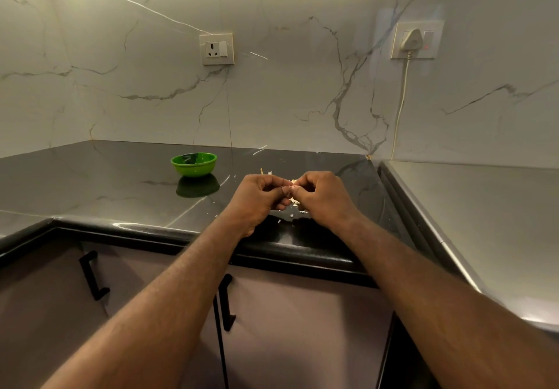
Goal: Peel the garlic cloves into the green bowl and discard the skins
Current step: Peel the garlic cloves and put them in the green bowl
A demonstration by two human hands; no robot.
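— What does the person hold?

— A small, pale garlic clove [292, 182]. The left hand [260, 196] and the right hand [322, 195] meet over the black counter [121, 182], near its front edge. Both have curled fingers, and both pinch the clove at the fingertips. The fingers hide most of it.

— Where is the bowl?

— The one green bowl [194, 164] sits on the counter, off to the left of the hands and farther back. It is well apart from them. It is round and shiny, and what is inside cannot be made out.

— And the skins?

— Little white skin bits [292, 215] lie on the counter under and behind the hands. They are too small to count.

— What else is there?

— Two wall sockets [216, 49], one white plug [410, 40] in the right one, and two black handles [90, 275] on the doors below.
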